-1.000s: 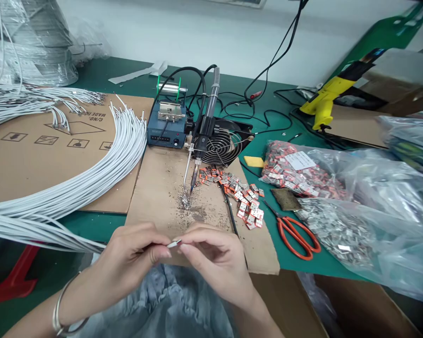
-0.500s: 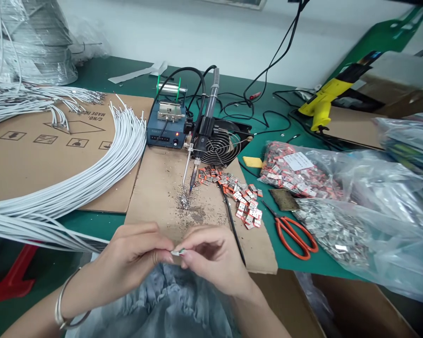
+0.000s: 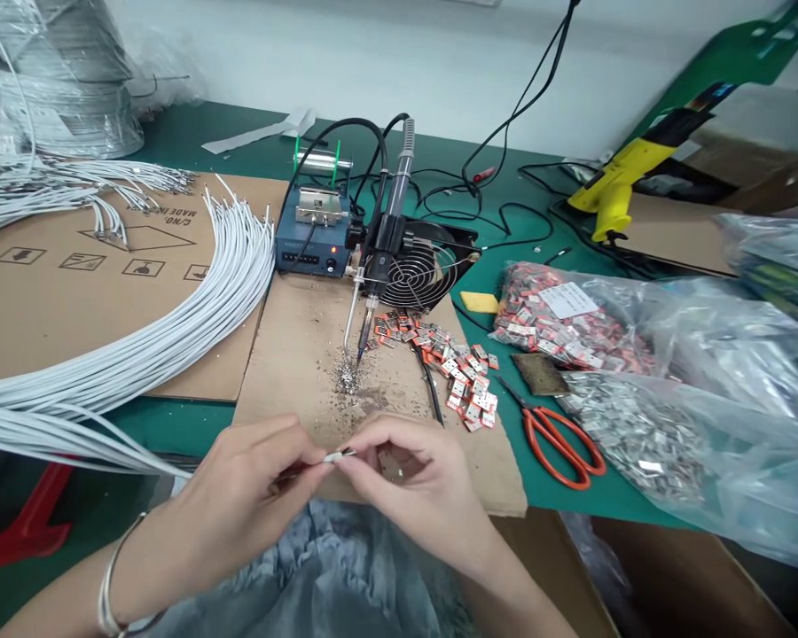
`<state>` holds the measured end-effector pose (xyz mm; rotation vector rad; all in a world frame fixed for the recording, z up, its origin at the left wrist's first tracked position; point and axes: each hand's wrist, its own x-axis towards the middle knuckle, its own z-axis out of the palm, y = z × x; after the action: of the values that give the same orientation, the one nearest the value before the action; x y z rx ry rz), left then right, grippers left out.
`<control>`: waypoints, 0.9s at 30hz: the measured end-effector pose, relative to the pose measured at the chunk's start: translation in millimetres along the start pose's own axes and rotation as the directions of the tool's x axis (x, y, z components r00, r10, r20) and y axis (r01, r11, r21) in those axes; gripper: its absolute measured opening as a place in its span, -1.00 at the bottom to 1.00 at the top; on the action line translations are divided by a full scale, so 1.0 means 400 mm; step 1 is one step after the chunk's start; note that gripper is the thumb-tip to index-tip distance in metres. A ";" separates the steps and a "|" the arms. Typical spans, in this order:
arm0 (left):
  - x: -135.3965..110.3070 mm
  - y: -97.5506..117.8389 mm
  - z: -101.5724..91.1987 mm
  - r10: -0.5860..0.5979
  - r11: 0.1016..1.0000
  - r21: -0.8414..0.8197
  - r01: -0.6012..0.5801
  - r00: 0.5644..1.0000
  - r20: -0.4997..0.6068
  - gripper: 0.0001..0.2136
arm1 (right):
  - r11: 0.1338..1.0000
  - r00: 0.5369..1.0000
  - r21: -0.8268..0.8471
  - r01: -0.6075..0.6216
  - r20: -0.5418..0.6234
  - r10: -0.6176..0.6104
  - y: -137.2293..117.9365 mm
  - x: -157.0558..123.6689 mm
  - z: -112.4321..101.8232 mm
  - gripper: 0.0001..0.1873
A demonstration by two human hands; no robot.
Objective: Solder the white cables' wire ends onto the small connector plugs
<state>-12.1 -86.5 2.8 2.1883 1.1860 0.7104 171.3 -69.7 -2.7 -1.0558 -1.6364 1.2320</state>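
Observation:
My left hand [image 3: 249,483] pinches a white cable [image 3: 332,457] close to its end, thumb against forefinger. Facing it, my right hand [image 3: 422,487] has its thumb and forefinger closed on the tip of the same cable, where thin inner wires seem to show; the fingertips hide most of them. Both hands are held over the front edge of a cardboard sheet [image 3: 279,354]. Beyond them a soldering iron [image 3: 371,310] stands in its holder, tip down, beside a thin bent metal tube [image 3: 352,315]. Small orange-and-metal connectors [image 3: 462,377] lie in a loose pile at the right.
A bundle of white cables [image 3: 192,328] curves along the left. Behind stand a blue soldering station [image 3: 312,244], a solder spool [image 3: 319,159] and a black fan [image 3: 418,270]. Red-handled scissors [image 3: 565,443], bags of connectors [image 3: 559,323] and metal parts [image 3: 638,434], and a yellow glue gun [image 3: 621,182] are rightward.
Both hands have risen slightly with the cable end, and the fingers have shifted around its tip. The view has moved a little; the things on the table stay as they were.

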 end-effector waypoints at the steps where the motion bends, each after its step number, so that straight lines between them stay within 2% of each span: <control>1: 0.000 0.000 0.001 0.000 1.000 0.007 0.000 1.000 0.002 -0.86 | 1.000 1.000 -0.006 0.006 -0.004 -0.006 0.002 -0.001 0.001 -0.91; 3: 0.001 0.000 0.005 -0.012 1.000 -0.007 0.012 1.000 -0.025 -0.86 | 0.998 0.999 0.065 0.020 -0.044 -0.018 0.011 -0.001 0.015 -0.85; 5: 0.004 0.001 0.012 -0.044 0.999 -0.033 0.042 0.996 -0.074 -0.85 | 0.981 0.988 0.186 0.048 -0.151 -0.020 0.023 -0.001 0.044 -0.83; 9: 0.011 0.002 0.022 -0.111 0.992 -0.086 0.098 0.980 -0.167 -0.81 | 0.913 0.924 0.374 0.163 -0.382 -0.008 0.045 0.003 0.115 -0.83; 11: 0.012 -0.001 0.020 -0.135 0.984 -0.134 0.113 0.977 -0.166 -0.81 | 0.897 0.924 0.408 0.169 -0.383 0.000 0.047 0.005 0.126 -0.83; 13: 0.013 -0.009 0.014 -0.153 0.974 -0.188 0.127 0.980 -0.127 -0.84 | 0.914 0.950 0.385 0.127 -0.312 -0.001 0.045 0.005 0.110 -0.87; 16: 0.016 -0.024 0.006 -0.180 0.950 -0.268 0.159 0.982 -0.055 -0.88 | 0.976 0.972 0.207 0.062 -0.235 -0.012 0.046 -0.010 0.037 -0.91; 18: 0.021 -0.031 0.002 -0.196 0.935 -0.302 0.185 0.981 -0.008 -0.87 | 0.999 0.957 0.010 0.048 -0.287 -0.043 0.050 -0.027 -0.031 -0.87; 20: 0.027 -0.034 -0.002 -0.202 0.935 -0.290 0.204 0.979 0.035 -0.86 | 0.971 0.920 -0.238 0.009 -0.378 -0.101 0.055 -0.045 -0.104 -0.90; 21: 0.031 -0.034 -0.004 -0.198 0.943 -0.262 0.206 0.979 0.057 -0.85 | 0.929 0.901 -0.368 -0.036 -0.413 -0.129 0.057 -0.053 -0.140 -0.92; 23: 0.039 -0.032 -0.007 -0.161 0.968 -0.179 0.176 0.983 0.091 -0.85 | 0.779 0.874 -0.604 -0.170 -0.457 -0.164 0.057 -0.066 -0.210 -0.92; 25: 0.047 -0.030 -0.008 -0.088 0.992 -0.080 0.096 0.992 0.094 -0.84 | 0.597 0.885 -0.752 -0.279 -0.442 -0.144 0.056 -0.073 -0.271 -0.84; 27: 0.055 -0.029 -0.008 0.012 1.000 0.007 -0.013 0.997 0.071 -0.85 | 0.458 0.909 -0.825 -0.330 -0.408 -0.080 0.057 -0.076 -0.318 -0.78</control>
<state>-10.5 -61.6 1.2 2.2103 1.1418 0.6285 303.3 -57.0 -4.0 -1.9499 -1.8803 0.0518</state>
